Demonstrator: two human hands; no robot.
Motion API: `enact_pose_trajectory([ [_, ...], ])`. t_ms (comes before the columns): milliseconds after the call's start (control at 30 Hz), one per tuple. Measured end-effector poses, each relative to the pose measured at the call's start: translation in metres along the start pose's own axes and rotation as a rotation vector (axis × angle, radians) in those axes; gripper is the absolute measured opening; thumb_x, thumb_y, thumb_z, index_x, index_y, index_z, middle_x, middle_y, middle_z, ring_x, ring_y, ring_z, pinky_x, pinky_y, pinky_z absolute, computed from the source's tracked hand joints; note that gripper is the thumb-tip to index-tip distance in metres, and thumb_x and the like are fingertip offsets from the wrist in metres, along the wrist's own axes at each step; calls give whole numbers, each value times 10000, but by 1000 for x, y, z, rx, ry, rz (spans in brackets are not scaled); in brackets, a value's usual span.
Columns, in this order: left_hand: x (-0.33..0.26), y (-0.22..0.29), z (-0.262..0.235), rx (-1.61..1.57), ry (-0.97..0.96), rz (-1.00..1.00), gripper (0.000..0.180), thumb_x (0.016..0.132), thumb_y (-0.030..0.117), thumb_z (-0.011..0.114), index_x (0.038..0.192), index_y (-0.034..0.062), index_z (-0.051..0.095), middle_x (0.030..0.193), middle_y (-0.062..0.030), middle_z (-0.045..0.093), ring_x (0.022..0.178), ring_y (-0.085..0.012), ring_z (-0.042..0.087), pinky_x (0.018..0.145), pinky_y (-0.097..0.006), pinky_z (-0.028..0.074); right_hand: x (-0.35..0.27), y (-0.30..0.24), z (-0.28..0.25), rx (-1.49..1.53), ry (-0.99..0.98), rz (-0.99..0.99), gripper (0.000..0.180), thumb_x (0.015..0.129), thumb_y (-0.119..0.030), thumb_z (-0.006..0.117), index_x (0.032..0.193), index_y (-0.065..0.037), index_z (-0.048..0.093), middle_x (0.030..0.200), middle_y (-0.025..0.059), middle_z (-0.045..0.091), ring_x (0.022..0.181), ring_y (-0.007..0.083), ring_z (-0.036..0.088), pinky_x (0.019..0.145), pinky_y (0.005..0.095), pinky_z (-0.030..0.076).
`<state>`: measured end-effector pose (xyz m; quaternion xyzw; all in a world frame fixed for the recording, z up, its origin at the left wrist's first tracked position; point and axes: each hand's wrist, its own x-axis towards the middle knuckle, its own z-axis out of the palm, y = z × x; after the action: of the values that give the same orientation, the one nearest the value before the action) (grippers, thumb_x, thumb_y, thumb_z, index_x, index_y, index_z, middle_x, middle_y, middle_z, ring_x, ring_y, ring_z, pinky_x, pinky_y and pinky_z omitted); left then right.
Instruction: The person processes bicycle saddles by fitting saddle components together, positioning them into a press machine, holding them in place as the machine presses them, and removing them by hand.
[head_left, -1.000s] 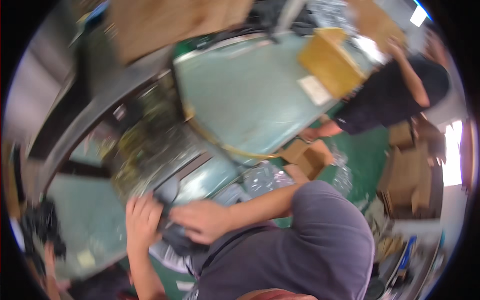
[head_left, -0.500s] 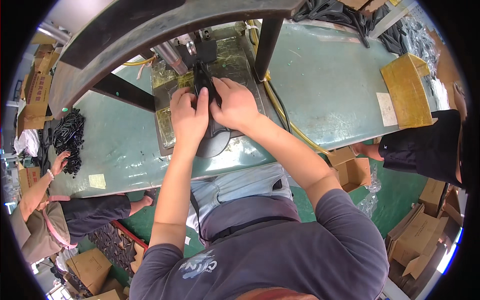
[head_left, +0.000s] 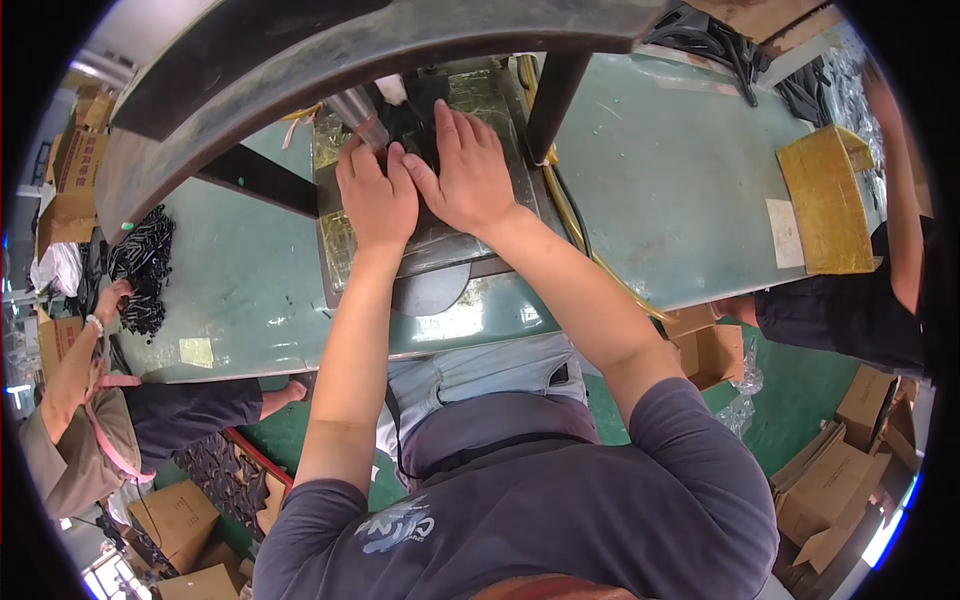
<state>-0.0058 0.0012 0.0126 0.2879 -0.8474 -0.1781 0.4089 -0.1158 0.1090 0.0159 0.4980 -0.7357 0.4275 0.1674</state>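
On the plate under the machine, my left hand (head_left: 378,200) and my right hand (head_left: 468,180) rest close together, with a black plastic part (head_left: 422,128) between their fingers. Bent fingers and the thumb of my left hand are at the part's left side, just below a slanted metal cylinder (head_left: 360,118). Along its right side lie the straighter fingers of my right hand, thumb turned inward. My hands hide much of the part and its contact with the fingers. A flat grey disc (head_left: 432,290) lies nearer me, past the edge of the taped base plate (head_left: 335,235).
A dark metal frame (head_left: 400,62) arches over the plate; its legs stand on the green table (head_left: 660,200). A yellow hose (head_left: 578,232) runs along the right. A person's hand (head_left: 113,302) touches a pile of small black parts (head_left: 150,260). A yellow box (head_left: 828,205) sits right.
Both hands have moved slightly away from me, pushing the black part farther under the machine. The right fingers have straightened. The person at right has raised an arm toward the plastic bags.
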Motion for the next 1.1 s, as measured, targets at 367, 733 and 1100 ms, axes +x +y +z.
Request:
enact_pose_trajectory([
  [367,-16,2,-11,-127,-48,-68,351,842,207,799,1093,16,645,1334,-228,634,1225,-442,625,1029,-495,530,-14,5,-15,72,-175,74,782,1071,-494,556,1525,134,444,1521,333,526,1411,529,471,1256,559,308],
  [733,-57,91,-85,-1349,-603,-627,174,1071,143,647,1165,14,715,1258,-111,737,1059,-162,681,987,-276,493,-73,12,-122,316,2,-35,695,857,-131,790,1486,-15,518,1306,180,651,1189,339,643,1087,487,502],
  [1100,-64,108,-151,-909,-465,231,167,914,39,715,763,5,652,791,-124,723,705,-207,665,650,-307,515,35,141,-196,344,360,766,550,882,-183,881,1310,27,605,843,32,678,706,117,640,626,313,535],
])
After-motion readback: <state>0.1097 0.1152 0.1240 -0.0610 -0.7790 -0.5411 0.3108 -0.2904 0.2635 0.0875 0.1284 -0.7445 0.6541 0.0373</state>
